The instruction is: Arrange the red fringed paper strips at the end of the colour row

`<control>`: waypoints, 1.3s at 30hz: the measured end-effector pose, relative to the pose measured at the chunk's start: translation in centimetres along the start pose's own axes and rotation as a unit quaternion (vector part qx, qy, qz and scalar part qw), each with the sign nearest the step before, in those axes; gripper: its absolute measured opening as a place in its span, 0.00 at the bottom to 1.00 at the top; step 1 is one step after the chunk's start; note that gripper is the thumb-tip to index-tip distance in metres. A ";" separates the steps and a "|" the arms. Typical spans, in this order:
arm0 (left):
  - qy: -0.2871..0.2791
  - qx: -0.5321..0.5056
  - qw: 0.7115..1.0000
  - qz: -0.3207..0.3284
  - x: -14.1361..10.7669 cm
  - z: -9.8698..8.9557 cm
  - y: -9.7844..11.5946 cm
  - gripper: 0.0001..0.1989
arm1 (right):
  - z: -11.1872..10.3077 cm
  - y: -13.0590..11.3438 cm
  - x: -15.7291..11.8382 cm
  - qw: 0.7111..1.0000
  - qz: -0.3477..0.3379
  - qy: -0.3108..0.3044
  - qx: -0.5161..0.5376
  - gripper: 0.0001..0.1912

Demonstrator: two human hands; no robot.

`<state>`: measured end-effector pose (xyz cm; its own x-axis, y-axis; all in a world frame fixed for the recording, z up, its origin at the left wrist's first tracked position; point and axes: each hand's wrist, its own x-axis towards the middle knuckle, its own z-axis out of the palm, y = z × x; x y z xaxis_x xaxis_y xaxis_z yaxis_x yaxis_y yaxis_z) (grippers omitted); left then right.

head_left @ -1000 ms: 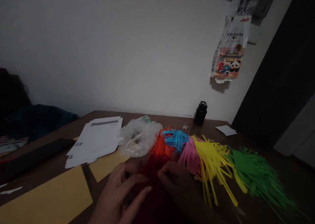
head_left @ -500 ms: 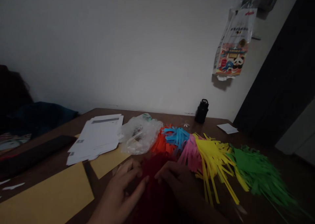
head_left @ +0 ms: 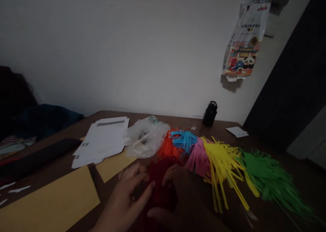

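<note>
Dark red fringed paper (head_left: 161,177) lies at the bottom centre, between my hands. My left hand (head_left: 129,194) is at its left side, fingers curved and thumb apart from them. On the right side, my right hand (head_left: 178,194) rests over the red paper with its thumb spread away from the bent fingers. Beyond them lie fringed papers in orange (head_left: 168,147), blue (head_left: 184,140), pink (head_left: 198,157), yellow (head_left: 219,154) and green (head_left: 265,169), running to the right. The lower part of the red paper is very dark.
White printed sheets (head_left: 103,140) and a clear plastic bag (head_left: 146,137) lie at the back left. Yellowish card (head_left: 56,201) is at the front left. A black bottle (head_left: 210,113) stands by the wall, left of a white paper (head_left: 237,131). A panda package (head_left: 244,45) hangs above.
My right hand has opened wider, its thumb now showing low and apart from the fingers. My left hand has barely moved. The camera view has shifted slightly.
</note>
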<state>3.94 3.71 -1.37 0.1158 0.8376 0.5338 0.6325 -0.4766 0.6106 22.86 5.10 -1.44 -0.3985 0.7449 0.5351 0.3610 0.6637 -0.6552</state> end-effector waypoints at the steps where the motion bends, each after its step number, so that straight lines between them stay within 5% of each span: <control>1: -0.003 0.006 1.000 0.002 0.0 0.0 0.0 0.10 | 0.2 -0.1 -0.1 1.000 -0.023 0.003 -0.003 0.24; 17: 0.005 0.016 1.000 0.006 0.1 0.1 0.0 0.11 | -0.7 -1.1 0.5 0.997 0.072 -0.032 0.027 0.15; 39: 0.000 0.006 1.000 0.004 0.0 0.1 -0.2 0.11 | -0.6 0.2 1.2 0.996 0.061 -0.010 0.064 0.05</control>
<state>3.93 3.80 -1.55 0.1218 0.8339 0.5383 0.6400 -0.4805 0.5997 23.00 6.16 -0.65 -0.3759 0.8172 0.4370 0.2988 0.5532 -0.7776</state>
